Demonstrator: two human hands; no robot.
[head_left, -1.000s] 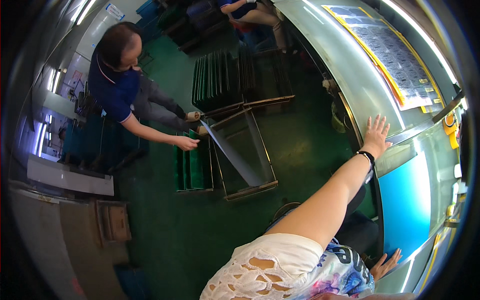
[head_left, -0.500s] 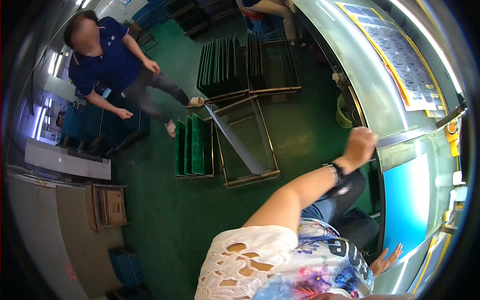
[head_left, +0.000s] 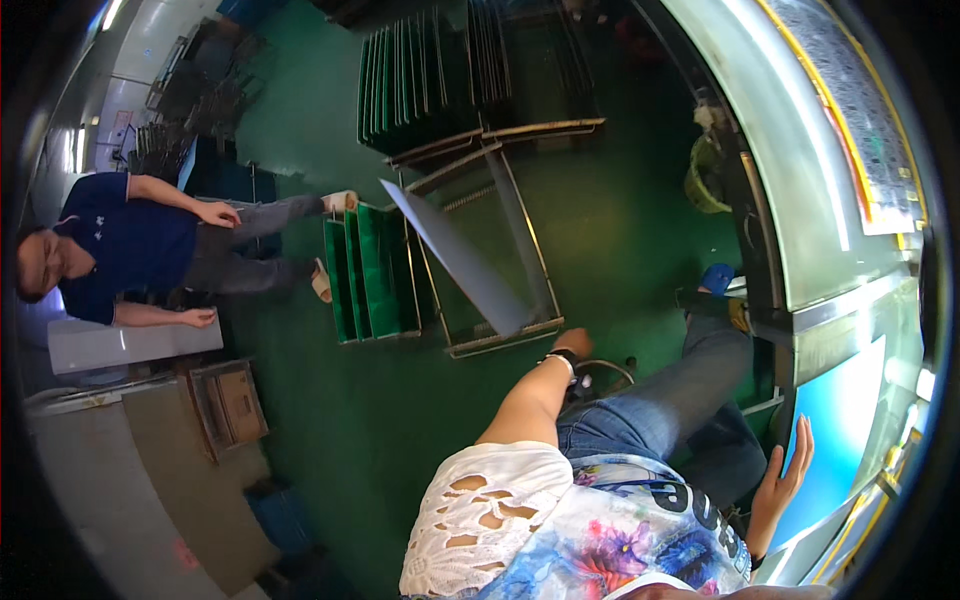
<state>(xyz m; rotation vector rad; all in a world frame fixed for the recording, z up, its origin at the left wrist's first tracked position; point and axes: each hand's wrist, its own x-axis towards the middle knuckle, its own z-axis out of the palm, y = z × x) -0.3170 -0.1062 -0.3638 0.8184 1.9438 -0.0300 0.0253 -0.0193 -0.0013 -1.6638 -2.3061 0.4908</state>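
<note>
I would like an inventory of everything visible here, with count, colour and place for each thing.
Blue sheet: one, blue, on bench, right
Patterned sheet: one, dark with yellow border, bench, upper right
Bench: one, pale green, right side
Basket: one, yellow-green, floor beside bench
Grey board: one, grey, tilted in rack, centre
Racks: several, metal, floor, centre to top
Green boards: many, green, upright in racks
Co-worker: one, navy shirt, far left
Carton: at least one, brown, left
Floor: one, green, centre
Jeans: one pair, blue, person's legs
Blouse: one, white with flowers, bottom
Left hand: one, bare, just below racks in picture
Right hand: one, bare, over blue sheet's left edge
</note>
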